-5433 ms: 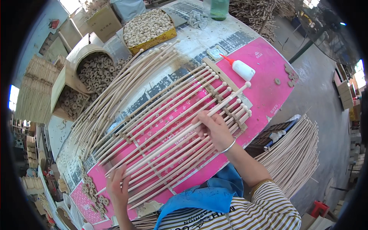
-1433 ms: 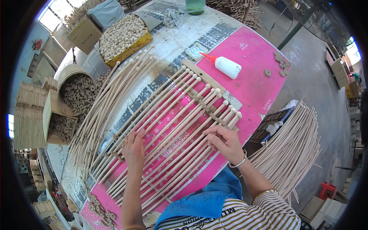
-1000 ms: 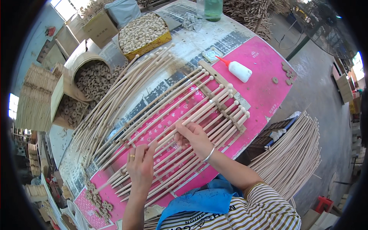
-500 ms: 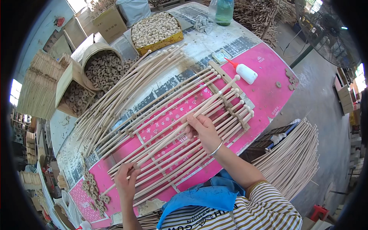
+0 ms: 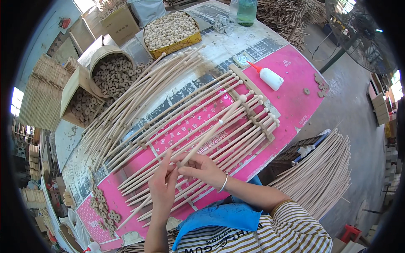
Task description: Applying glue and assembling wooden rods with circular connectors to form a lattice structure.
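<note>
A long wooden stick point(image 5: 206, 135) with a ball point(image 5: 243, 98) on its far end slants through both hands. A white glue-like blob point(image 5: 220, 122) sits on its shaft. My right hand point(image 5: 200, 169) pinches the stick from the right. Close against it, my left hand point(image 5: 163, 183) closes round the lower shaft, its index finger raised. Between the fingertips a small brown wooden ring point(image 5: 179, 164) shows in part. The stick's thin end point(image 5: 126, 221) sticks out below my left hand. Beneath lie several ball-ended sticks point(image 5: 177, 196) across a notched wooden rack point(image 5: 253, 114).
Ball-ended sticks point(image 5: 126, 105) are piled at left. Beyond stand a box of wooden balls point(image 5: 181, 44) and containers of wooden rings point(image 5: 112, 76). A glue bottle point(image 5: 271, 79) lies right of the rack, loose rings point(image 5: 101, 206) lower left. More sticks point(image 5: 320, 173) stand at right.
My right hand has moved down and left, and my left hand up and right, so they now meet. The held stick has shifted toward me; the brown ring and white blob show on it.
</note>
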{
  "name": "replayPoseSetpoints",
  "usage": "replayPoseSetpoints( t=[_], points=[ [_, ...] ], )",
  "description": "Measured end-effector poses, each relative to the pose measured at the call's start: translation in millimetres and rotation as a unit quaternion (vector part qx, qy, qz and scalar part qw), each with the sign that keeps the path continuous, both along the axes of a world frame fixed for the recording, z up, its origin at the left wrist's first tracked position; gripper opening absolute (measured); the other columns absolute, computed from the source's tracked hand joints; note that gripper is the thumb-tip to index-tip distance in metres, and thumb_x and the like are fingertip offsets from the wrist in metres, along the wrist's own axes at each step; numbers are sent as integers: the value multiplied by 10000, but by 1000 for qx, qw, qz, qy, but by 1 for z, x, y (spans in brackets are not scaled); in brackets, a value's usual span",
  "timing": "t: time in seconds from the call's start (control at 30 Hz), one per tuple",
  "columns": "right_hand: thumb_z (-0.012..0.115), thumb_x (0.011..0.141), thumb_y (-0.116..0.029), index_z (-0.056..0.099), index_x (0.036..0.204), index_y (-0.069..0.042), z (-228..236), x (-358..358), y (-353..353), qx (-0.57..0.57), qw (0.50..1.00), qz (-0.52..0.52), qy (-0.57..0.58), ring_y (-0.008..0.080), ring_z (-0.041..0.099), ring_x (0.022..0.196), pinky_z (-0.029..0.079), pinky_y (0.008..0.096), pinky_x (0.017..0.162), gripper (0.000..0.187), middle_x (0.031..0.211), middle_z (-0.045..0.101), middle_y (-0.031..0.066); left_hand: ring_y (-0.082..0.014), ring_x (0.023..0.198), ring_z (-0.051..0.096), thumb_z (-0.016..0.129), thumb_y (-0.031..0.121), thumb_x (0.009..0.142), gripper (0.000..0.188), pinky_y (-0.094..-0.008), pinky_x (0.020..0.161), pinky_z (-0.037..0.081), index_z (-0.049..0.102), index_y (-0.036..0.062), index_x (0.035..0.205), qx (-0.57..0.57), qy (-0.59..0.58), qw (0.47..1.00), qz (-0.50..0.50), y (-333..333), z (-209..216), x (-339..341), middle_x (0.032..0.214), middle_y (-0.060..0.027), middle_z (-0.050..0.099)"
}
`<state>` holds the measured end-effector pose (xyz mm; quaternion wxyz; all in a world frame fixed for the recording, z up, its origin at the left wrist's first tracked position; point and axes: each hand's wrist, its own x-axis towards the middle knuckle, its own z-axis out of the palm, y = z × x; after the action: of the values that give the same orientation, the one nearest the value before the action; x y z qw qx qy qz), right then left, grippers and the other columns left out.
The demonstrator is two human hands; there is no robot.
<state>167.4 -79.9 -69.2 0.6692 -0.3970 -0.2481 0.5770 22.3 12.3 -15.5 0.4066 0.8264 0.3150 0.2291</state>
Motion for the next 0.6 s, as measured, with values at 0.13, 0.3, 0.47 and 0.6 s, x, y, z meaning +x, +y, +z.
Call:
replayPoseSetpoints(
  t=[0.13,0.3,0.47,0.6],
  points=[
    [685,1029,-176,668,1344,-43,1,21,-5,-19,999,-40,2,45,617,775,534,212,680,342,977,705,-6,-137,724,624,683,-17,965,504,-259,710,523,611,49,1460,-10,44,999,-11,3,6,-9,841,-74,653],
    [688,1020,-167,675,1335,-16,7,70,-15,-20,995,-99,-6,75,638,800,558,236,728,349,1008,705,27,-114,759,608,695,-46,943,461,-237,705,496,657,30,1395,-75,17,997,15,5,4,-31,859,-61,645],
    [722,1007,-222,667,1332,-9,2,85,-21,-40,992,-103,-56,60,644,809,543,216,697,392,952,697,17,-119,794,617,708,-68,915,362,-248,709,491,721,-3,1271,-49,17,999,-3,8,6,-35,886,-71,661],
    [732,1001,-240,662,1342,-28,-4,87,-26,-66,985,-136,-84,54,626,797,523,209,682,407,941,686,3,-133,783,620,707,-70,911,272,-252,706,486,750,-18,1175,-34,36,999,-11,7,10,-31,900,-77,678]
  ],
)
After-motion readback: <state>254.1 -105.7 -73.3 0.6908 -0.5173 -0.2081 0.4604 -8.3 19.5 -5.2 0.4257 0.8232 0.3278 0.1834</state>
